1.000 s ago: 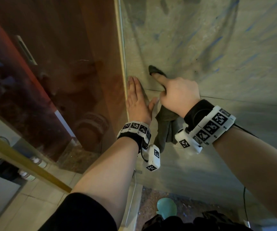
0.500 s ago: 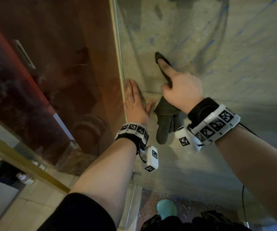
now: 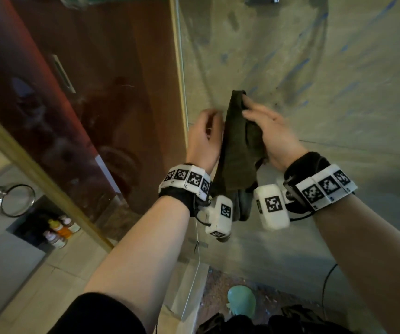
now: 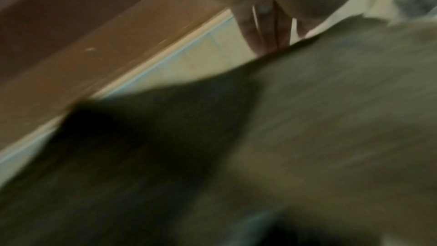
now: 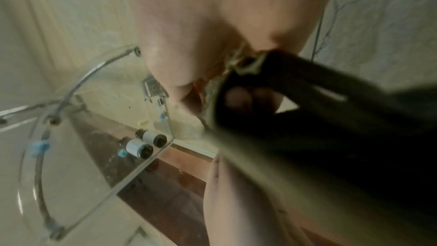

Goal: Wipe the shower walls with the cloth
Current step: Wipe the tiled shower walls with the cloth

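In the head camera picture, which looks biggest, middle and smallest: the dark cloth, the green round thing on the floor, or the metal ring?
Largest to smallest as they look:
1. The cloth, held between both hands.
2. The metal ring at the left edge.
3. The green round thing on the floor, partly hidden.
The ring and the green thing look close, and they sit at different distances, so their order is unsure.

Quick tally: one dark cloth [image 3: 238, 150] hanging between two hands, left hand [image 3: 203, 138] and right hand [image 3: 270, 135]. Two white tagged wristbands. Down-left of the left hand, one metal towel ring [image 3: 13, 200] and roughly four or five small bottles [image 3: 60, 229], too blurry to count exactly.
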`<state>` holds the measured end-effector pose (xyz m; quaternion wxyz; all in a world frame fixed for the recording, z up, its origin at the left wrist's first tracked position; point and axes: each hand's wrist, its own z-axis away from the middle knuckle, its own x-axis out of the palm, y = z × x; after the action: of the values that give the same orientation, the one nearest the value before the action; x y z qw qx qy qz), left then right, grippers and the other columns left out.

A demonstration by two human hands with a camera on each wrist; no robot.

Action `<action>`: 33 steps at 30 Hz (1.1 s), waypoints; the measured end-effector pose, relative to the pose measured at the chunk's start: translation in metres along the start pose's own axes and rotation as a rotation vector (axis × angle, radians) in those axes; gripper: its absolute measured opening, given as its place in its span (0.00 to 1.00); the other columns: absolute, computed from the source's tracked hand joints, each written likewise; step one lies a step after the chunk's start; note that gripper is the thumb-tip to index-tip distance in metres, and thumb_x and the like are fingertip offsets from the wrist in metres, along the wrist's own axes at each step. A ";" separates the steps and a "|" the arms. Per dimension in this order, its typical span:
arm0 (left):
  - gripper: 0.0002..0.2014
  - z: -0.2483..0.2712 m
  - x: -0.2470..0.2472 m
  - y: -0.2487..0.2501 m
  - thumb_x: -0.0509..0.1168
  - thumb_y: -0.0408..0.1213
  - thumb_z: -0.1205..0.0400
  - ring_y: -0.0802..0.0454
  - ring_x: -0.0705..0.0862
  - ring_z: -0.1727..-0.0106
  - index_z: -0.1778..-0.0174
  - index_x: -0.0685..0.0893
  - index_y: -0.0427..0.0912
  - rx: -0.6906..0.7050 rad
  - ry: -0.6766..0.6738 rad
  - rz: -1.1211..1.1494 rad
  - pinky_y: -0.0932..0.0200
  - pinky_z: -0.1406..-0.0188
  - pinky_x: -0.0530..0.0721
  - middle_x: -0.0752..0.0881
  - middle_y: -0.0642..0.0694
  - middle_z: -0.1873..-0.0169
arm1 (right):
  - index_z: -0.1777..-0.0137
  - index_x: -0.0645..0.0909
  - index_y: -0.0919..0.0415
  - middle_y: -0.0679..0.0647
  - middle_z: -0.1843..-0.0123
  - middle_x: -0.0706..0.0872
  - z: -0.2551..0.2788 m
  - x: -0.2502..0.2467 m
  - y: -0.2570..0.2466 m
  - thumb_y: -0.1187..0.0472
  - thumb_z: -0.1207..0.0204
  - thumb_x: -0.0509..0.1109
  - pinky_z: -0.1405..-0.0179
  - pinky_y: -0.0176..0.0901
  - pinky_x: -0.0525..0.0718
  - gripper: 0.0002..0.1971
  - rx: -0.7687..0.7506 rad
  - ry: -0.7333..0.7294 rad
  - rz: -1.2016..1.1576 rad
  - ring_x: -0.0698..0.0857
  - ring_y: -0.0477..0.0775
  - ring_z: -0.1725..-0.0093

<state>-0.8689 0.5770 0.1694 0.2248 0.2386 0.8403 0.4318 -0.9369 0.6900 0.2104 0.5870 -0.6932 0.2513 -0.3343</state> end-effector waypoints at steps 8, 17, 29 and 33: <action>0.07 0.010 0.008 0.039 0.63 0.34 0.14 0.57 0.86 0.54 0.54 0.86 0.46 -0.316 -0.221 0.462 0.60 0.49 0.82 0.89 0.52 0.61 | 0.41 0.81 0.69 0.64 0.52 0.88 0.024 -0.020 -0.007 0.64 0.21 0.66 0.54 0.46 0.88 0.12 0.034 -0.162 -0.352 0.89 0.56 0.55; 0.08 0.019 0.016 0.061 0.61 0.29 0.15 0.49 0.83 0.53 0.47 0.82 0.45 -0.420 -0.433 0.561 0.56 0.56 0.78 0.87 0.48 0.57 | 0.54 0.80 0.63 0.56 0.59 0.88 0.026 -0.057 -0.015 0.56 0.41 0.81 0.52 0.40 0.86 0.19 -0.017 -0.304 -0.273 0.87 0.49 0.59; 0.12 0.006 0.001 0.077 0.66 0.23 0.21 0.59 0.82 0.57 0.67 0.76 0.42 -0.172 -0.319 0.425 0.66 0.55 0.77 0.84 0.51 0.62 | 0.67 0.90 0.53 0.47 0.66 0.89 0.030 -0.075 -0.029 0.51 0.42 0.77 0.52 0.33 0.83 0.07 -0.110 -0.195 0.054 0.86 0.42 0.62; 0.12 0.001 -0.002 0.085 0.65 0.28 0.19 0.59 0.74 0.68 0.67 0.74 0.45 -0.143 -0.343 0.276 0.64 0.65 0.71 0.74 0.52 0.72 | 0.61 0.82 0.59 0.44 0.70 0.86 0.029 -0.068 -0.028 0.66 0.21 0.68 0.54 0.32 0.80 0.07 -0.189 -0.152 0.247 0.83 0.40 0.65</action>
<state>-0.8494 0.6201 0.2399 0.3196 0.4045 0.7164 0.4700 -0.9602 0.7644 0.2240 0.5731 -0.7325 0.3199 -0.1808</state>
